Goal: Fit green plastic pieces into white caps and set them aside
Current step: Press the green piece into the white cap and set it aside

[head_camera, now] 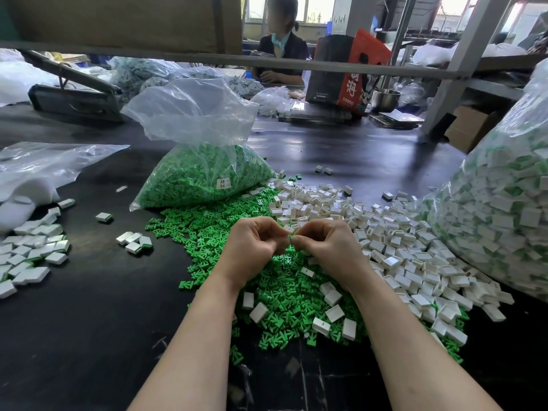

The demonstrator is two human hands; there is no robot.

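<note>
Both hands meet fingertip to fingertip over green pile (284, 295). Left hand (253, 247) and right hand (327, 247) each curled, pinching something tiny between them; looks like piece going into cap, honestly can't tell which is which. Loose white caps (385, 232) just right, nearer right hand. Finished ones (29, 253) far left.

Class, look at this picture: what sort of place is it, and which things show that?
Probably a small factory assembly bench. Loose heaps of green plastic pieces and white caps cover the dark table, bulk parts sit in a plastic bag, and another worker sits opposite.

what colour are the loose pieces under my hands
Green, seen in the head view.
</note>
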